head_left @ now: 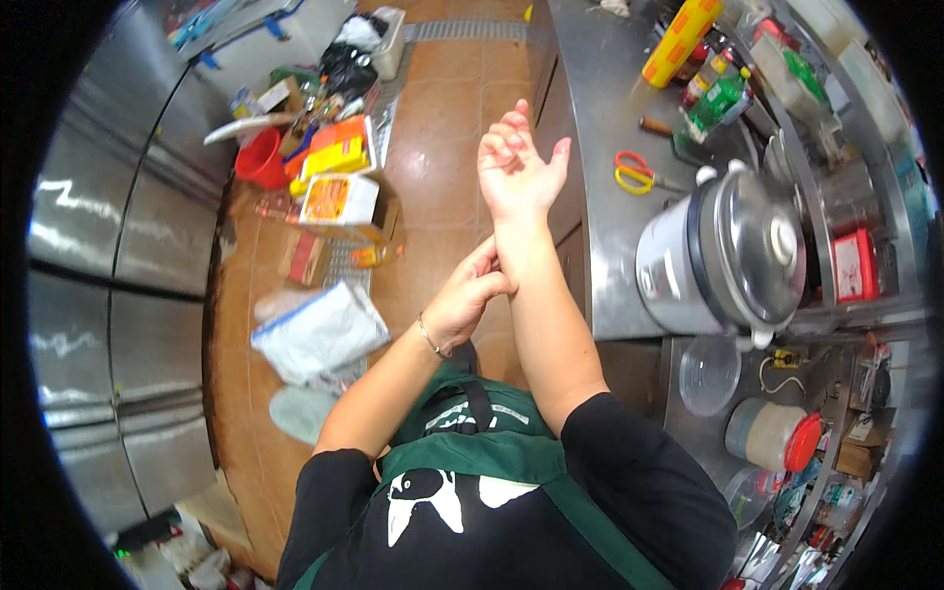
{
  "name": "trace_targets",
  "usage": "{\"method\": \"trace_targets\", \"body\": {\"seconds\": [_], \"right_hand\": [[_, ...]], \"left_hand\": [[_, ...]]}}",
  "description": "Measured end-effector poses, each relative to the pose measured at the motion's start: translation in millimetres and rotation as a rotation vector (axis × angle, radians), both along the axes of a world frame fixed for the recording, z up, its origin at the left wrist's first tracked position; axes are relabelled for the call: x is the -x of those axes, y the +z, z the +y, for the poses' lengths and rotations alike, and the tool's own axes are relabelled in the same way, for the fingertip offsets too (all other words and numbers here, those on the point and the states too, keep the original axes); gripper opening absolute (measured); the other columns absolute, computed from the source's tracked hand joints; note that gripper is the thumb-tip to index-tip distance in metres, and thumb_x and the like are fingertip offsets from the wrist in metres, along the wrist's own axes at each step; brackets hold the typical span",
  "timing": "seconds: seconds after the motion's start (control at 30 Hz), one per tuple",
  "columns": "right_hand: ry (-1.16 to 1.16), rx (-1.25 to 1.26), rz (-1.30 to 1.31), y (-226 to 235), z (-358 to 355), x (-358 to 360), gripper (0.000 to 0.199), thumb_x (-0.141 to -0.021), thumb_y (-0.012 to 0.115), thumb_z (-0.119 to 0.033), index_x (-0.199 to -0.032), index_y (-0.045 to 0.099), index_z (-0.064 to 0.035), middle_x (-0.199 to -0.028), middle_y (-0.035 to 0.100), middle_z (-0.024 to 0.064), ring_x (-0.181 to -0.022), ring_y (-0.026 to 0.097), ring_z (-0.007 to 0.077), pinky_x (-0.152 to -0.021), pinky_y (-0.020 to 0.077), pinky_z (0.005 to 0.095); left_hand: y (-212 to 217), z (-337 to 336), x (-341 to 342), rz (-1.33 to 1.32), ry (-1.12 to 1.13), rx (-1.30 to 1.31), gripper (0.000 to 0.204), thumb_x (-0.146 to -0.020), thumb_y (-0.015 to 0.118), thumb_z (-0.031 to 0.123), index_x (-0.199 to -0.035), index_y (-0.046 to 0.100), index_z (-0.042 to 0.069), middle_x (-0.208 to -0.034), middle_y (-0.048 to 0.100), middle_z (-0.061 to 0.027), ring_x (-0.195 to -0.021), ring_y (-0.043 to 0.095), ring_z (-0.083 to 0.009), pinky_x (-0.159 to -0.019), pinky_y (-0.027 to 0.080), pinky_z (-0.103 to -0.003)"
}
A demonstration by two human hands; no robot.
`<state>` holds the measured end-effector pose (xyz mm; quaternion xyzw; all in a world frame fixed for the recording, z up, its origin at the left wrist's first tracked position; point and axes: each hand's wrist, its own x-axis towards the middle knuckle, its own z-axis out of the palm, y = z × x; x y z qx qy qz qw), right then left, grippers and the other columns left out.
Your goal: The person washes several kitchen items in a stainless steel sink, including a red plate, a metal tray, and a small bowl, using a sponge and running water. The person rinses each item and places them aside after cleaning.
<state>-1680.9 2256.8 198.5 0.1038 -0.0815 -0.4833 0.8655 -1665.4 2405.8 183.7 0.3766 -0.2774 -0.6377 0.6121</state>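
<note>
While the right hand faces palm-up, its fingers released and slightly curled, the right forearm lies against the left hand; whether the left's partly hidden fingers grip it, I cannot tell.

Open aisle beside right hand, steel counter blocking its right, boxes farther left
</note>
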Motion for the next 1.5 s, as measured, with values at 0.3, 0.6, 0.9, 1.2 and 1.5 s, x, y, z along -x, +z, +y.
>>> {"method": "trace_targets", "body": {"seconds": [0.3,0.6,0.9,1.2,1.5], "right_hand": [[-0.127,0.111,0.104,-6,-238,-113,0.060,-0.085,0.039,-0.060,-0.108,0.053,-0.0065,-0.082,0.053,0.0066,-0.060,0.045,0.0168,-0.053,0.0359,0.0274],[-0.112,0.021,0.202,-26,-502,-258,0.059,-0.085,0.042,-0.059,-0.111,0.053,-0.0084,-0.081,0.055,0.0061,-0.060,0.047,0.0153,-0.052,0.0383,0.0263],[0.030,0.039,0.091,-23,-745,-456,0.057,-0.084,0.044,-0.060,-0.108,0.055,-0.0094,-0.079,0.059,0.0067,-0.061,0.049,0.0164,-0.053,0.0379,0.0276],[-0.114,0.124,0.180,-5,-1005,-555,0.054,-0.084,0.046,-0.059,-0.106,0.058,-0.0116,-0.079,0.062,0.0052,-0.058,0.053,0.0165,-0.050,0.0410,0.0286],[-0.386,0.086,0.105,-19,-1273,-582,0.051,-0.086,0.043,-0.057,-0.103,0.060,-0.0126,-0.077,0.063,0.0041,-0.056,0.054,0.0159,-0.049,0.0413,0.0278]], "left_hand": [[-4,-249,-145,0.123,-0.222,-0.128,0.032,-0.085,0.054,0.015,-0.116,0.054,0.007,-0.100,0.059,0.0050,-0.088,0.051,-0.0020,-0.082,0.038,-0.020],[-27,-518,-288,-0.010,-0.157,-0.263,0.021,-0.081,0.048,0.010,-0.099,0.058,0.009,-0.084,0.058,0.0038,-0.074,0.052,-0.0070,-0.068,0.039,-0.023],[-22,-744,-455,-0.026,0.006,-0.050,0.021,-0.087,0.052,0.016,-0.106,0.054,0.006,-0.093,0.059,-0.0018,-0.084,0.053,-0.0099,-0.073,0.040,-0.023],[-10,-1032,-597,0.042,-0.309,-0.039,0.024,-0.091,0.051,0.019,-0.111,0.052,0.007,-0.100,0.058,-0.0008,-0.091,0.055,-0.0141,-0.080,0.044,-0.030],[-20,-1300,-644,0.259,-0.492,-0.174,0.036,-0.093,0.048,0.021,-0.123,0.044,0.002,-0.118,0.053,-0.0058,-0.108,0.050,-0.0188,-0.092,0.039,-0.034]]}}
